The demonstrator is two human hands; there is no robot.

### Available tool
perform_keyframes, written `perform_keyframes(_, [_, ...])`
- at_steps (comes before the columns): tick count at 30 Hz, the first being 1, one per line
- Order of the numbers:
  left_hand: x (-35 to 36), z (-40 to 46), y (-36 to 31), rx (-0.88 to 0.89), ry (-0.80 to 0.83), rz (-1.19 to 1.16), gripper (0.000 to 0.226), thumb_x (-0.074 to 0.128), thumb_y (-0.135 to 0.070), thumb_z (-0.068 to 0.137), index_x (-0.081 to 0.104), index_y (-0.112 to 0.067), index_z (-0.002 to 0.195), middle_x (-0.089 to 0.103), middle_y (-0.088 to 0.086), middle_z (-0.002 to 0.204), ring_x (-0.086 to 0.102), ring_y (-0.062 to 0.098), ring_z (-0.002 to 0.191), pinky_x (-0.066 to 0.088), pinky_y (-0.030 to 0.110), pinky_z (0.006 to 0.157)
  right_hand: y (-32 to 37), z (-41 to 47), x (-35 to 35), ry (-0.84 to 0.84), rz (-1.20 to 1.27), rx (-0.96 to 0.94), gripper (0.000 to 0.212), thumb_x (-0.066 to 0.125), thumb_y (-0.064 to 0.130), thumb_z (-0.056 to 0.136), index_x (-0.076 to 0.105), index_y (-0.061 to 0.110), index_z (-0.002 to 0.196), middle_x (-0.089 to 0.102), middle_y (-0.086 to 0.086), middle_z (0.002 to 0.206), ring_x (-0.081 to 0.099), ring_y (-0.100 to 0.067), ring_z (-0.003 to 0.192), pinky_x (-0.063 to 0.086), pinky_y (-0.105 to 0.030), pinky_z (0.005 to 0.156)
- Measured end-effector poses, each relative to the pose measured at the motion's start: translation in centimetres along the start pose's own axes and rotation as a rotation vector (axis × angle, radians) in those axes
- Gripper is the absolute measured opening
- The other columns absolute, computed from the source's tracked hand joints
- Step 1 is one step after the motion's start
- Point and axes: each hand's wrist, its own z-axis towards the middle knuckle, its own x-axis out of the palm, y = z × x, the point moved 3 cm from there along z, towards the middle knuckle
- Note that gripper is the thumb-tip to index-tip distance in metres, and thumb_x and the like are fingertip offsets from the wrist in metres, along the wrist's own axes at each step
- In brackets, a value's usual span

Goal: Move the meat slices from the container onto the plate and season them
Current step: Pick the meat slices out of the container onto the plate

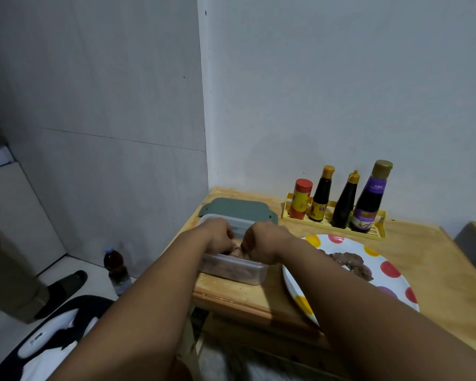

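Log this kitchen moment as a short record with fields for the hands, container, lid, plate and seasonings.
left hand: left hand reaching into the container, fingers curled on a meat slice
right hand: right hand pinching the same slice
container: clear plastic rectangular container on the wooden table, meat inside
lid: grey-green plastic lid lying behind the container
plate: white plate with coloured dots, some meat slices already on it
seasonings: red-capped shaker and three dark sauce bottles in a yellow rack
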Motion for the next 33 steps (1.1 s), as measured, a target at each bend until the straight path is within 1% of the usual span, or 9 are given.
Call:
perform_keyframes(3, [0.16,0.17,0.07,-0.007,0.015,-0.002,0.034,0.066,-0.021,0.088,0.071,-0.011,0.12,0.071,0.005,0.116,0.063,0.021,0.104,0.052,0.038,0.097,0.06,0.05,0.0,0.027,0.01,0.003,0.026,0.068,0.029,0.086,0.073,0.028,0.111,0.071,0.001,0.108,0.062,-0.023,0.102,0.047,-0.032,0.078])
perform_keyframes(7, [0.32,0.17,0.08,-0.02,0.055,-0.005,0.024,0.066,-0.025,0.085,0.075,-0.014,0.104,0.073,0.004,0.1,0.065,0.02,0.093,0.053,0.034,0.081,0.14,0.1,0.04,0.045,0.009,0.005,0.027,0.067,0.028,0.086,0.073,0.026,0.112,0.072,0.001,0.109,0.062,-0.023,0.104,0.052,-0.035,0.086])
perform_keyframes(11, [0.21,-0.19,-0.14,-0.035,0.083,-0.062,0.029,0.063,-0.02,0.077,0.075,-0.015,0.103,0.073,0.007,0.102,0.065,0.022,0.097,0.055,0.043,0.092,0.17,0.18,0.09,0.053,0.004,0.004,0.027,0.065,0.028,0.086,0.074,0.025,0.111,0.072,0.0,0.108,0.063,-0.023,0.102,0.055,-0.038,0.088])
perform_keyframes(13, [0.11,-0.27,-0.26,-0.026,0.101,-0.073,0.03,0.061,-0.019,0.075,0.076,-0.014,0.1,0.073,0.01,0.101,0.065,0.026,0.099,0.054,0.045,0.093,0.18,0.23,0.12,0.056,0.002,0.004,0.027,0.065,0.027,0.086,0.073,0.024,0.111,0.072,-0.001,0.107,0.064,-0.023,0.101,0.056,-0.039,0.087])
perform_keyframes(19, [0.19,-0.11,-0.24,-0.029,0.174,0.048,0.03,0.067,-0.037,0.078,0.077,-0.019,0.1,0.072,0.003,0.104,0.062,0.021,0.099,0.052,0.039,0.091,0.14,0.37,0.2,0.07,0.024,0.006,0.028,0.068,0.023,0.085,0.073,0.022,0.112,0.073,0.0,0.108,0.065,-0.022,0.1,0.057,-0.04,0.087])
perform_keyframes(23, [0.15,0.2,-0.13,-0.037,0.141,0.084,0.026,0.066,-0.036,0.086,0.073,-0.012,0.093,0.067,0.005,0.09,0.057,0.02,0.083,0.046,0.035,0.075,0.07,0.42,0.29,0.065,0.035,-0.001,0.027,0.069,0.025,0.084,0.074,0.023,0.111,0.073,0.001,0.107,0.065,-0.021,0.1,0.057,-0.039,0.087])
perform_keyframes(28, [-0.14,0.52,0.06,0.011,0.083,0.091,0.007,0.066,-0.022,0.09,0.07,-0.021,0.084,0.07,0.002,0.089,0.059,0.017,0.081,0.043,0.029,0.068,0.06,0.44,0.32,0.054,0.038,-0.013,0.027,0.068,0.024,0.085,0.074,0.023,0.111,0.073,0.0,0.108,0.064,-0.022,0.099,0.057,-0.039,0.087])
perform_keyframes(31, [-0.35,0.55,-0.08,0.042,0.04,0.065,0.017,0.073,-0.023,0.087,0.064,-0.025,0.073,0.067,-0.003,0.079,0.058,0.015,0.075,0.045,0.029,0.067,0.01,0.15,0.17,0.045,0.04,-0.031,0.028,0.066,0.026,0.086,0.072,0.023,0.113,0.072,-0.001,0.108,0.064,-0.022,0.099,0.057,-0.04,0.086])
perform_keyframes(33, [-0.65,0.49,-0.3,0.057,0.008,0.039,0.019,0.074,-0.022,0.086,0.062,-0.023,0.071,0.067,-0.003,0.076,0.059,0.015,0.073,0.047,0.03,0.069,-0.17,-0.08,-0.06,0.012,0.067,-0.036,0.025,0.064,0.028,0.087,0.073,0.024,0.111,0.072,-0.001,0.107,0.064,-0.022,0.099,0.056,-0.039,0.087])
